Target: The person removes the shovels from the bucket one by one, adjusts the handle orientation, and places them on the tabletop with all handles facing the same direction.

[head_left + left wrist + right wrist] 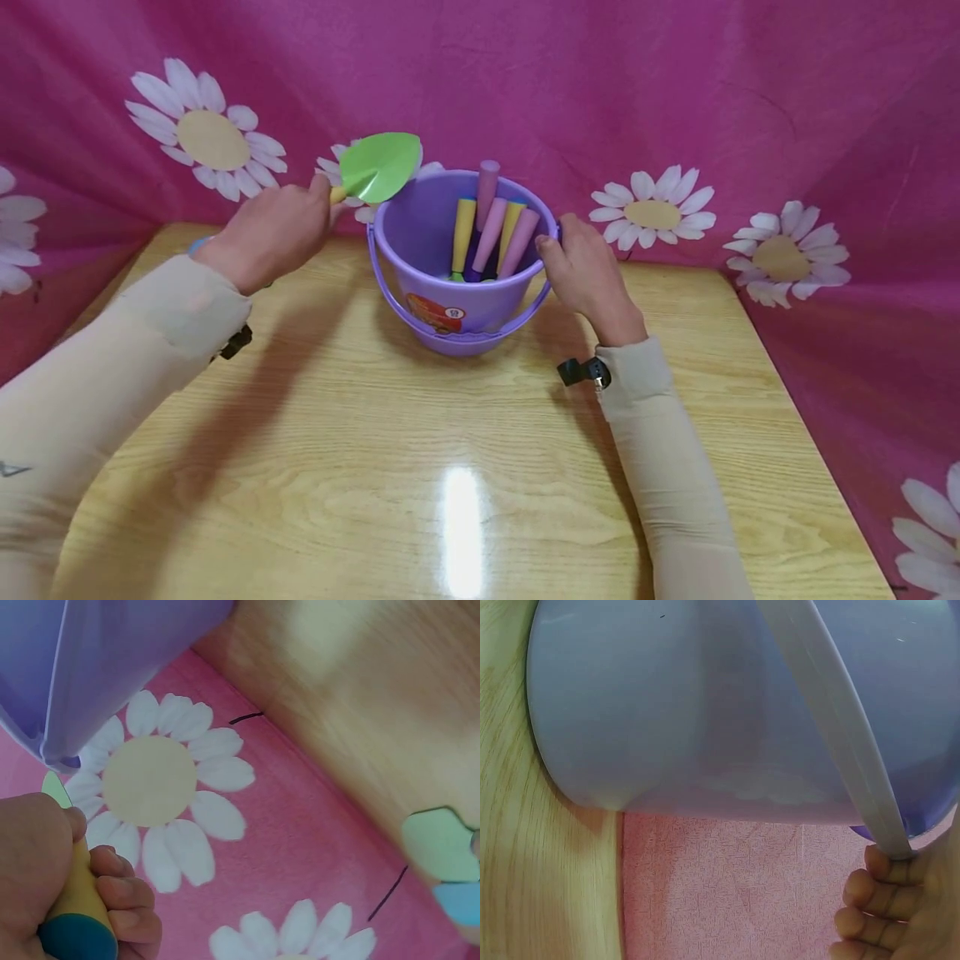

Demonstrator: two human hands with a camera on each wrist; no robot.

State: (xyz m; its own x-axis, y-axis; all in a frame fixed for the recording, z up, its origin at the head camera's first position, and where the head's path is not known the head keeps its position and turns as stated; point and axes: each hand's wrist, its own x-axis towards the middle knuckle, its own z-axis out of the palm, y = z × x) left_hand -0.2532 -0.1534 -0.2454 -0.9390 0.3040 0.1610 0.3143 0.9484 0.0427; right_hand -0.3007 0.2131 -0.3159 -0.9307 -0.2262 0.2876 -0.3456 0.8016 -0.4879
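Observation:
My left hand [281, 225] grips the yellow handle [79, 896] of a toy trowel with a green blade [382, 167], raised beside the left rim of a purple bucket [465, 312]. The handle's end is dark teal. At the bucket's right rim, my right hand [585, 271] holds on with the thumb over the edge; its curled fingers lie near the end of the bail handle [840, 720]. Several toy tools stand in the bucket with their handles up, some yellow [463, 229] and some pinkish purple [491, 233]. Their lower ends are mostly hidden.
The bucket stands upright on a wooden table [375, 450], near its back edge. A pink cloth [480, 75] with white daisies hangs behind and at the sides. A light green and blue object [442, 847] lies at the table edge, mostly hidden by the left wrist in the head view.

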